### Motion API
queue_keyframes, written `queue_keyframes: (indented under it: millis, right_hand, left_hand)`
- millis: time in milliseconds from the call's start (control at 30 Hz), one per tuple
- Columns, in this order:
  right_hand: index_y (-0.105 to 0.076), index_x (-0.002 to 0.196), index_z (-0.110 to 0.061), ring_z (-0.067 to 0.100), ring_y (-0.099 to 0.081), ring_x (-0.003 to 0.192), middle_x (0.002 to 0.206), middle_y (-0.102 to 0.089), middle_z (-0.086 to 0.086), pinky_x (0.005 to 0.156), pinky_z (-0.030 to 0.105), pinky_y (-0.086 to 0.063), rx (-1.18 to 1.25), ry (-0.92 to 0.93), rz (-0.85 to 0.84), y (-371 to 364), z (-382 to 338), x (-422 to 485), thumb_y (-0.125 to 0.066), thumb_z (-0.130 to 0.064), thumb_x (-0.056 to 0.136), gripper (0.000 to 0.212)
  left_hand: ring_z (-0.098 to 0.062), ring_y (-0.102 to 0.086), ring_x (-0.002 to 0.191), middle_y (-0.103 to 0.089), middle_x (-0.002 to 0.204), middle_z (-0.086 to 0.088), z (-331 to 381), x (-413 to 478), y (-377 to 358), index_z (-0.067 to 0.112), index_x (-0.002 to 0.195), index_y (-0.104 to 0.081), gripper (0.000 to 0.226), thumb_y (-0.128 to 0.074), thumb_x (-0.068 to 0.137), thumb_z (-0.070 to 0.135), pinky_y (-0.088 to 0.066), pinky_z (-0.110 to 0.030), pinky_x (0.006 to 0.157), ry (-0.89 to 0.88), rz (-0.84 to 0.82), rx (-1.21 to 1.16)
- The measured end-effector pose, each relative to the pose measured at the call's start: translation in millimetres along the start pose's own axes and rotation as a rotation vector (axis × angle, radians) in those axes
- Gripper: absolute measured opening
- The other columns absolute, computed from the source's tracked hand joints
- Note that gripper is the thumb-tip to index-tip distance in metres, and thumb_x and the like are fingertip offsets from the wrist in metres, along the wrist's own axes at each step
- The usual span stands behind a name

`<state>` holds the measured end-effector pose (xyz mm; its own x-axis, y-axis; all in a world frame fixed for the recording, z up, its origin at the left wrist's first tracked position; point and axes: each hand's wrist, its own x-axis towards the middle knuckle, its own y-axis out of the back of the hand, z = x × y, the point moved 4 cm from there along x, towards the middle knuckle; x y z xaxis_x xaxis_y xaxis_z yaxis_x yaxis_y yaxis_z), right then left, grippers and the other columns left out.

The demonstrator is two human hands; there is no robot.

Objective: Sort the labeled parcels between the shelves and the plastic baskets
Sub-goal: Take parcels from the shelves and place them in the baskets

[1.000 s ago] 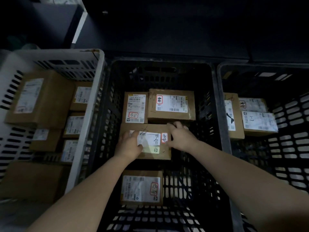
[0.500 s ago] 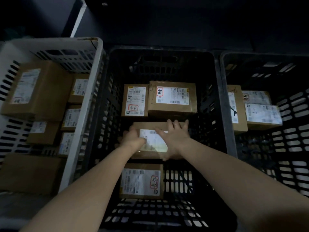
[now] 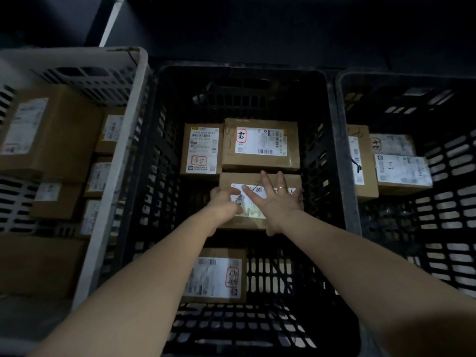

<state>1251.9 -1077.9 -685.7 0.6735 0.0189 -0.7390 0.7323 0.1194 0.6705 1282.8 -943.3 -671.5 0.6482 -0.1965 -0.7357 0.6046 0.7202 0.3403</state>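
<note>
Black basket (image 3: 244, 94) holds parcel (image 3: 257, 178): left fingers (image 3: 217, 194) grip its edge, right fingers (image 3: 268, 182) spread flat.

The person shows two bare forearms (image 3: 159, 266) and bare hands, the left hand (image 3: 224, 202) at about nine o'clock of the right hand (image 3: 277, 203), and wears a thin, plain, light-coloured ring (image 3: 281, 187) on one right-hand finger, at twelve o'clock from its knuckles.

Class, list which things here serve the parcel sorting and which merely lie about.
Job: labelled brown cardboard parcel, left hand, right hand, middle black plastic basket, white plastic basket, right black plastic basket.
Lying about: only the pale upright post.
</note>
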Motion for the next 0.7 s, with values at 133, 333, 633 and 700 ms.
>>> queue_keyframes:
  millis: [133, 333, 633, 700]
  right_hand:
    - [0.029, 0.143, -0.046, 0.043, 0.032, 0.139, 0.149, 0.043, 0.011, 0.106, 0.075, -0.007, -0.031, 0.106, 0.024, 5, 3, 4, -0.082, -0.042, 0.069, 0.133]
    - [0.029, 0.143, -0.044, 0.044, 0.034, 0.137, 0.151, 0.039, 0.015, 0.103, 0.077, 0.007, -0.082, 0.138, 0.061, 9, -2, 12, -0.078, -0.060, 0.063, 0.135]
    - [0.023, 0.147, -0.039, 0.039, 0.024, 0.143, 0.155, 0.031, 0.015, 0.106, 0.074, 0.005, -0.132, 0.165, 0.075, 15, -11, -2, -0.077, -0.059, 0.067, 0.129]
    - [0.008, 0.153, -0.033, 0.039, 0.013, 0.146, 0.159, 0.018, 0.015, 0.109, 0.069, -0.001, -0.123, 0.245, 0.140, 18, -21, -11, -0.073, -0.053, 0.075, 0.114]
  left_hand:
    - [-0.026, -0.037, 0.130, -0.021, 0.148, -0.008, 1, 2, 2, 0.021, 0.139, -0.042, 0.057, -0.059, 0.087, 0.004, -0.038, -0.036, 0.107, -0.019, -0.004, -0.012]
    - [-0.025, -0.042, 0.124, -0.032, 0.143, -0.008, -6, 3, 8, 0.023, 0.138, -0.043, 0.059, -0.055, 0.086, -0.002, -0.044, -0.039, 0.101, -0.029, -0.009, -0.095]
    - [-0.020, -0.047, 0.119, -0.045, 0.136, -0.008, -19, -7, 29, 0.014, 0.142, -0.033, 0.053, -0.054, 0.093, 0.009, -0.039, -0.026, 0.093, -0.092, 0.054, 0.076]
    - [-0.026, -0.045, 0.126, -0.042, 0.141, -0.013, -31, -12, 38, 0.013, 0.142, -0.033, 0.053, -0.053, 0.093, 0.008, -0.038, -0.029, 0.100, -0.073, 0.073, 0.214]
